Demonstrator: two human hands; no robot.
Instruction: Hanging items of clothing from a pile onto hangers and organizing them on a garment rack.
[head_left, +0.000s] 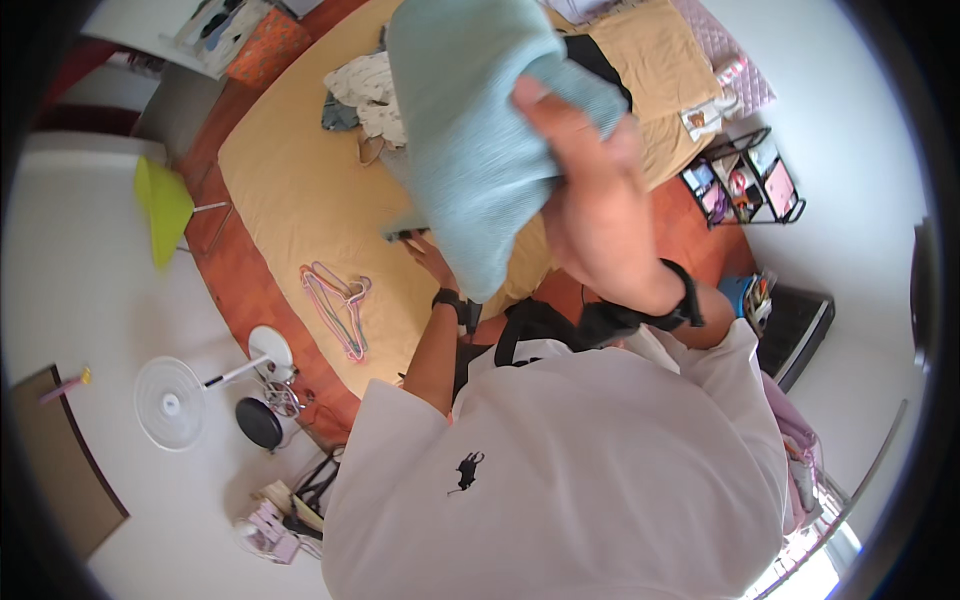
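A light blue-green cloth (480, 142), perhaps a garment, hangs in front of me above the bed, raised close to the camera. My right hand (600, 202) grips its right side, with the thumb on top of the fabric; the hand is slightly blurred. Lower down, my left hand (429, 256) rests at the cloth's lower left edge over the yellow bed sheet (277, 187). The cloth hides part of that hand, so its grip is unclear. Several thin plastic hangers (337, 311) lie in a bunch on the sheet, left of my left hand.
Behind the cloth lie a white patterned garment (367, 90) and a black one (596, 64). A black rolling cart (742, 184) with small items stands right of the bed. On the left are a lime-green chair (161, 214) and a white standing fan (171, 405). A black case (795, 330) stands at right.
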